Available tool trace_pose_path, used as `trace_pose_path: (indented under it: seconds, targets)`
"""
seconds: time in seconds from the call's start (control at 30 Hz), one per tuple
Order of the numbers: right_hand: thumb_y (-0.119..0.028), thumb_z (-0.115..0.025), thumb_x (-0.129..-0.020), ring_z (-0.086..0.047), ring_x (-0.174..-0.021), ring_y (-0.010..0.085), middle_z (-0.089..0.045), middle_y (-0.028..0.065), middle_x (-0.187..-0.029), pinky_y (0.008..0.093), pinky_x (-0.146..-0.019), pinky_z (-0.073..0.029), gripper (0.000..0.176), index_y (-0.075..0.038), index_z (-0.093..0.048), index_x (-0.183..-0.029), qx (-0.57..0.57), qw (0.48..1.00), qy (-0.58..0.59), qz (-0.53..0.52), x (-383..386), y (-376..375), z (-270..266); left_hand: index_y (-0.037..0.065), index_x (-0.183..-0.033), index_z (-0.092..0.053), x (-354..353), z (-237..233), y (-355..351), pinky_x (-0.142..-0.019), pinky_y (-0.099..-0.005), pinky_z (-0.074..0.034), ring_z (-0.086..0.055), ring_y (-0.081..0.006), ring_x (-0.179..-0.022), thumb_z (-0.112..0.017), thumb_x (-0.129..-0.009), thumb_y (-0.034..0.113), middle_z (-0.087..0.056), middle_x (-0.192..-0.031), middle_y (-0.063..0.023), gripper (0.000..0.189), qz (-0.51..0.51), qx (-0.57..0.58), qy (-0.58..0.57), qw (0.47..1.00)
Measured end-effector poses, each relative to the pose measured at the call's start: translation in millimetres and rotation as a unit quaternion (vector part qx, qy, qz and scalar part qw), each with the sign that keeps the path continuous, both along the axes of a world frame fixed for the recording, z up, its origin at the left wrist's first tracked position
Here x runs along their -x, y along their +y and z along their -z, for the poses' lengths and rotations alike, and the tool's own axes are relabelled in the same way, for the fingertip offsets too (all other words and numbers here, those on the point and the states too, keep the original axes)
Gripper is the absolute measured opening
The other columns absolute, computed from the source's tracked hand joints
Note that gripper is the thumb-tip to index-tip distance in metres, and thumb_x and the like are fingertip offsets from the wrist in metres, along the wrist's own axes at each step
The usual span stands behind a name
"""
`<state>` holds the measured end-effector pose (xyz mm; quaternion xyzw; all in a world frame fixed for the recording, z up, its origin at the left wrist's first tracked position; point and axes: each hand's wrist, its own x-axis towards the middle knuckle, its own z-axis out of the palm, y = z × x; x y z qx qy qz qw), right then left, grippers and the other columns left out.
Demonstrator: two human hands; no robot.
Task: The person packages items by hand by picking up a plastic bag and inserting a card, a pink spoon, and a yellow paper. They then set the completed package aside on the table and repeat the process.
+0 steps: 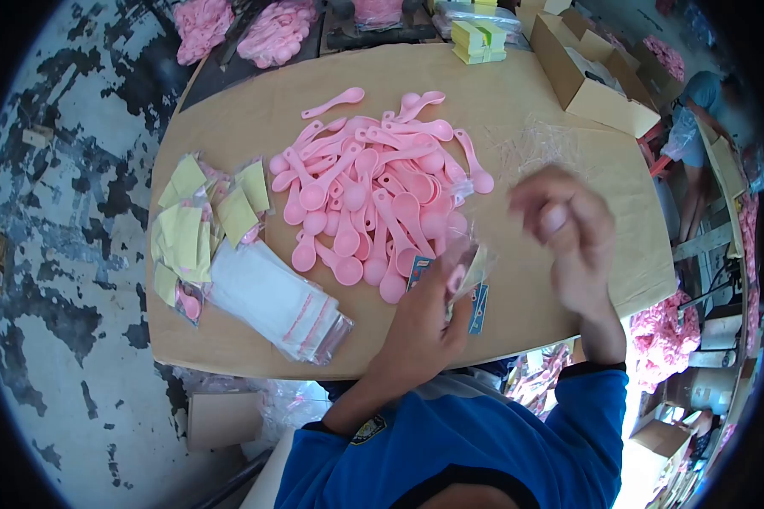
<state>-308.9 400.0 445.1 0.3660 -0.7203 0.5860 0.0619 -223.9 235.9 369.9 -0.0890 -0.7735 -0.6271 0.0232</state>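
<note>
My left hand (429,318) is closed around a small clear plastic bag (481,265) at the front of the table. Something pink, apparently a spoon, shows in the bag; the fingers partly cover it. My right hand (569,233) is raised to the right, apart from the bag, its curled fingers smeared by motion. Whether it holds anything cannot be made out. Beyond my left hand lies a heap of pink measuring spoons (354,197). Blue printed cards (479,310) lie beside and partly behind the left hand.
A stack of clear bags (259,288) lies at the left, beside packed bags with yellow cards (187,233). Thin clear strips (539,148) lie at the right. An open carton (598,81) and a yellow card stack (478,42) stand behind. Another person (700,119) is at far right.
</note>
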Motion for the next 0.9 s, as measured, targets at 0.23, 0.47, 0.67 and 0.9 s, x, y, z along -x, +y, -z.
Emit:
trace_pose_path:
  seconds: [0.23, 0.47, 0.67, 0.9]
  targets:
    - [0.002, -0.068, -0.083, -0.064, -0.075, 0.0085, -0.068, 0.0048, -0.086, 0.0225, -0.062, -0.049, 0.027, -0.001, -0.063, -0.109, -0.076, 0.985, -0.128, -0.083, 16.4, -0.3, 21.3, -0.002, -0.14, -0.028, -17.9, -3.5, -14.9, -0.099, -0.0293, -0.041, -0.049, -0.0159, -0.121, -0.055, -0.094, 0.004, -0.051, -0.133, -0.0133, 0.053, 0.181, -0.254, -0.18, 0.933]
    - [-0.005, -0.073, -0.074, -0.061, -0.08, 0.0166, -0.065, 0.0029, -0.086, 0.0282, -0.064, -0.05, 0.023, -0.009, -0.069, -0.096, -0.149, 0.937, 0.301, 0.099, 17.3, -11.2, 24.7, -0.004, -0.124, -0.051, 1.1, -3.8, -17.6, -0.065, -0.0206, -0.04, -0.048, -0.0051, -0.076, -0.043, -0.101, 0.009, -0.057, -0.083, -0.0029, 0.028, -0.108, -0.126, -0.006, 0.986]
    - [-0.018, -0.076, -0.066, -0.058, -0.085, 0.0181, -0.064, 0.0001, -0.088, 0.0333, -0.075, -0.049, 0.025, -0.011, -0.072, -0.089, -0.188, 0.929, 0.313, 0.066, 14.3, -19.1, 35.6, -0.005, -0.14, -0.038, -1.0, -3.8, -11.6, -0.051, -0.0246, -0.035, -0.04, -0.0054, -0.059, -0.045, -0.1, 0.009, -0.047, -0.063, -0.0026, 0.043, -0.073, -0.026, 0.004, 0.997]
    - [-0.017, -0.076, -0.064, -0.06, -0.079, 0.0184, -0.066, 0.0015, -0.083, 0.0323, -0.069, -0.049, 0.028, -0.009, -0.071, -0.091, -0.212, 0.906, 0.361, 0.059, 19.6, -15.6, 48.7, -0.005, -0.141, -0.036, 2.2, -19.4, -12.6, -0.05, -0.0246, -0.036, -0.042, -0.0065, -0.057, -0.044, -0.098, 0.006, -0.045, -0.062, -0.0051, 0.045, -0.04, 0.074, -0.016, 0.996]
